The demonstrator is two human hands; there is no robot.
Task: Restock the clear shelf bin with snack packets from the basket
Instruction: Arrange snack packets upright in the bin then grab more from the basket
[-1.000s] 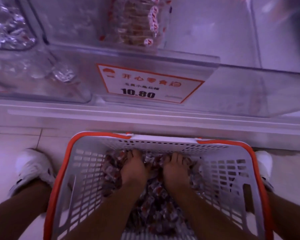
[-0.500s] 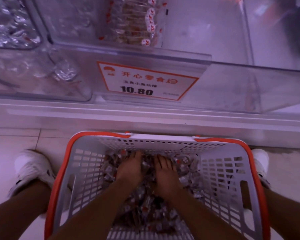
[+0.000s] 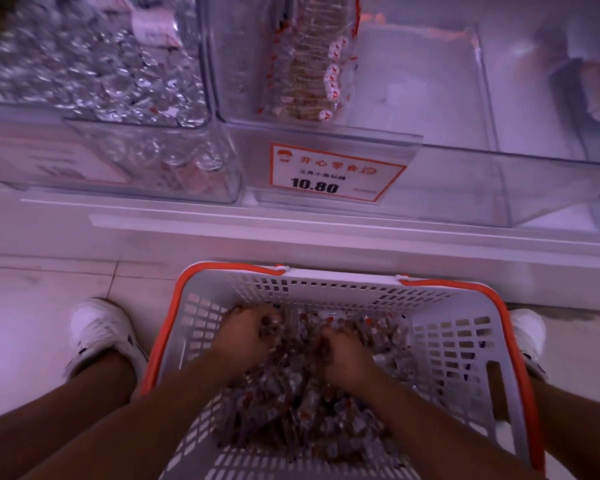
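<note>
Above the basket [image 3: 465,341], up and forward, sits the near-empty clear bin [image 3: 430,174]. Down inside it both grips, left hand [image 3: 246,336] and right hand [image 3: 343,356], are curled round fistfuls of snack packets [image 3: 291,403], equally near.

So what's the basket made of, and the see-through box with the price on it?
The basket looks like matte white moulded plastic with an orange rim; its walls are a slotted grid. The shelf bin seems to be glossy clear plastic: you see straight through it.
</note>
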